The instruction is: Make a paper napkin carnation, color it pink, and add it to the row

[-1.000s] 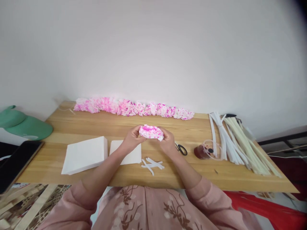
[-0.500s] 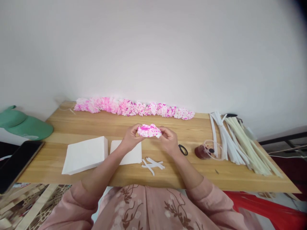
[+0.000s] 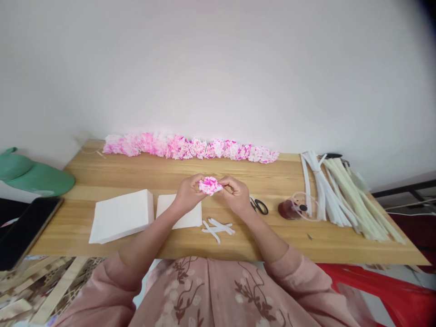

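Between my two hands, above the middle of the table, is a ruffled pink-and-white paper flower (image 3: 210, 185). My left hand (image 3: 190, 192) pinches its left side, fingers closed on it. At its right edge my right hand (image 3: 235, 193) pinches the paper between thumb and fingers. Short white fuzzy strips (image 3: 218, 228) lie crossed on the table below the hands. A stack of white paper sheets (image 3: 182, 213) is partly covered by my left forearm. Black-handled scissors (image 3: 261, 206) lie beside my right wrist, their blades hidden.
A row of pink-and-white paper flowers (image 3: 180, 147) runs along the wall. A thicker white paper stack (image 3: 122, 215) sits left. At right are a jar of dark red liquid (image 3: 289, 210), white strips (image 3: 329, 195) and cream strips (image 3: 354, 200). A phone (image 3: 29, 229) and green cap (image 3: 37, 175) are far left.
The paper flower has become narrower and rounder between my hands, which have come slightly closer together. More of the scissors shows beside my right wrist. The view has shifted a little.
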### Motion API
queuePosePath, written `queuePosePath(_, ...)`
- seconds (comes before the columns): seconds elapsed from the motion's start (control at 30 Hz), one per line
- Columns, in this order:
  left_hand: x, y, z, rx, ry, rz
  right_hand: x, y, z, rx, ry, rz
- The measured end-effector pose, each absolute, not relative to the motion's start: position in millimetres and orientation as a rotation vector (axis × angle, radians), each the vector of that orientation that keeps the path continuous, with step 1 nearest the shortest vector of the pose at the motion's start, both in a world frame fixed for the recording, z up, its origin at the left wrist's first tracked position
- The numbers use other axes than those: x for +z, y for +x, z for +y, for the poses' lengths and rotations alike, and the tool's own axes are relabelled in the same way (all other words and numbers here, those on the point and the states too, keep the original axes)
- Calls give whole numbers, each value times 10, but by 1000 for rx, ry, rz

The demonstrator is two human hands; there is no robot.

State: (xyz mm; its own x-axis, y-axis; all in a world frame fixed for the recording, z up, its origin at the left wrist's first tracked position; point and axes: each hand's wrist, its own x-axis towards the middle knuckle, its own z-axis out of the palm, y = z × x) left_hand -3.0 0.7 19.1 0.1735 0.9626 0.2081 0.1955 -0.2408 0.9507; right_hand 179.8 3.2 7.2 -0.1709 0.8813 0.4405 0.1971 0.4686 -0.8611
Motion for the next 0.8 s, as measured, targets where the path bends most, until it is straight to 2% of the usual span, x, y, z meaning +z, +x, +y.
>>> queuePosePath(0.13, 178, -11, 21, 1165, 1564, 1145, 39, 1782, 40, 739, -953, -1659)
queuePosePath(0.47, 218, -54, 39, 1220, 1252, 936, -15, 1914, 103, 847, -934, -1562)
queuePosePath(0.67, 220, -50, 24, 1194, 1285, 989, 18, 1885, 115, 1038, -955, -1445)
queuePosePath(0.8, 216, -48, 30, 1179, 1342, 1026, 36, 1883, 97, 1034, -925, -1492)
